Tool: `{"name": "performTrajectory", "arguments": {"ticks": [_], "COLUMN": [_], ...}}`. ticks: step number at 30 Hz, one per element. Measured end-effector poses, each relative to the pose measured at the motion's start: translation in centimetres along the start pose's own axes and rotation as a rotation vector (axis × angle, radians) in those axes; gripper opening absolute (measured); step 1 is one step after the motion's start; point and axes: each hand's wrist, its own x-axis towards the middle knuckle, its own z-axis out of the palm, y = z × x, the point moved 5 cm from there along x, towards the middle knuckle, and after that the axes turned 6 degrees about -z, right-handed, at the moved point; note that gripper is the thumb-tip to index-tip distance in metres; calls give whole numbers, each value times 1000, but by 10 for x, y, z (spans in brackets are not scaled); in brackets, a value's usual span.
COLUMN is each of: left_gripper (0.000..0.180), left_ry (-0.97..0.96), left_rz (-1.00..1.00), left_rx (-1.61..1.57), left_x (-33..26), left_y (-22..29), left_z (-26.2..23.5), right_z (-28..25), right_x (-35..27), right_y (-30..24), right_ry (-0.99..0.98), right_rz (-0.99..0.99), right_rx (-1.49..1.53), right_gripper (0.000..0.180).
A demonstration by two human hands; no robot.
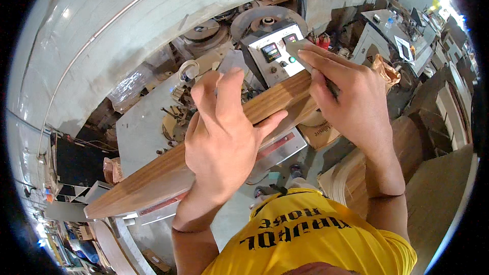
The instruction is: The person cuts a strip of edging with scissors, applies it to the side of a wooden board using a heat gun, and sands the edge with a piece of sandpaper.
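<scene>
A long, curved wooden board (147,175) with a brown wood-grain edge runs from the lower left up to the middle right in front of me. My left hand (219,127) is at the board's edge, fingers apart and bent upward, its thumb stretched along the edge. The palm side is hidden, so firm contact is unclear. My right hand (351,84) pinches a flat grey strip (295,48), scraper-like in shape, at the board's far right end. Part of that strip disappears inside my fingers, and its exact kind is unclear.
Behind the board stands a control box (277,53) with two small displays and a green button, on a grey machine table (137,127) with metal fittings. A cardboard box (321,135) sits below right. Curved wooden panels (351,173) lean at the right. A cluttered desk (392,33) stands farther back.
</scene>
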Motion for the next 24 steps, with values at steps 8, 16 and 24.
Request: {"name": "performTrajectory", "arguments": {"ticks": [8, 16, 24], "left_gripper": [98, 73, 43], "left_ry": [116, -27, -45], "left_rz": [86, 197, 332], "left_rx": [-53, 233, 157], "left_x": [1, 28, 24], "left_y": [-6, -16, -21], "left_z": [2, 18, 16], "right_z": [16, 18, 23], "right_x": [-5, 0, 0], "right_y": [-55, 18, -2], "right_ry": [-88, 151, 120], "right_rz": [-121, -73, -72], "right_rx": [130, -69, 9], "right_gripper": [37, 31, 39]}}
